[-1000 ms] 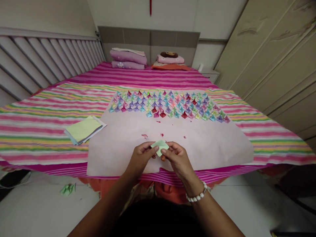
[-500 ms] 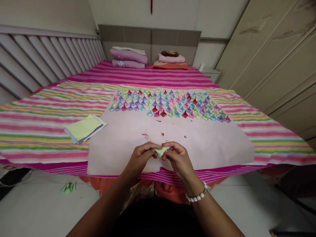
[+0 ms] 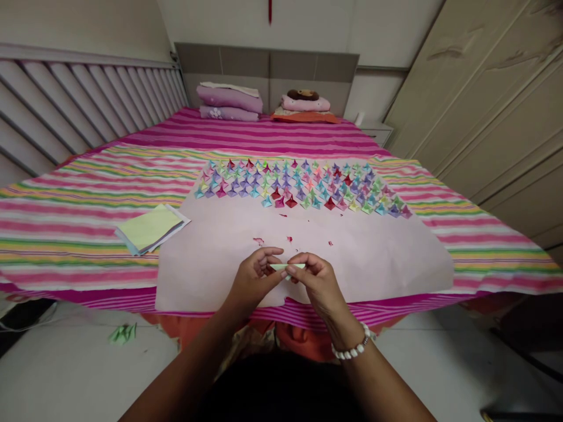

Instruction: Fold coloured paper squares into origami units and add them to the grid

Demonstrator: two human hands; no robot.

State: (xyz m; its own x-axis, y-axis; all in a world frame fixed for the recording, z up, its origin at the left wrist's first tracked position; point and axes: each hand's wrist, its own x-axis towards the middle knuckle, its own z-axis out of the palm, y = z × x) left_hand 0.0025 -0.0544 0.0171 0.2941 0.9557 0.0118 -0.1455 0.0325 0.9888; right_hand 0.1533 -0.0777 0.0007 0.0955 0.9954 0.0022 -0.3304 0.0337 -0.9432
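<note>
Between my two hands is a small pale green folded paper (image 3: pixel 280 266), its long edge lying level across the top. My right hand (image 3: pixel 315 276) pinches it between thumb and fingers near the middle and right end. With its thumb pressed to the lower side, my left hand (image 3: pixel 259 274) also grips the paper, its index finger lifted off. Part of the paper is hidden by the fingertips. Below the hands lies a large pale sheet (image 3: pixel 211 252), and several rows of small folded paper pieces (image 3: pixel 291 202) in many colours stand on its far part.
A stack of coloured paper (image 3: pixel 152 227) rests left on the striped bedspread (image 3: pixel 65 217). Red marks (image 3: pixel 258 241) show on the sheet. Folded bedding (image 3: pixel 231 102) sits by the headboard (image 3: pixel 246 70). Green paper (image 3: pixel 123 333) lies on the floor at left.
The folded paper has turned from a downward-pointing triangle to a nearly level strip. My left index finger has lifted off it, and the left thumb has moved right along it.
</note>
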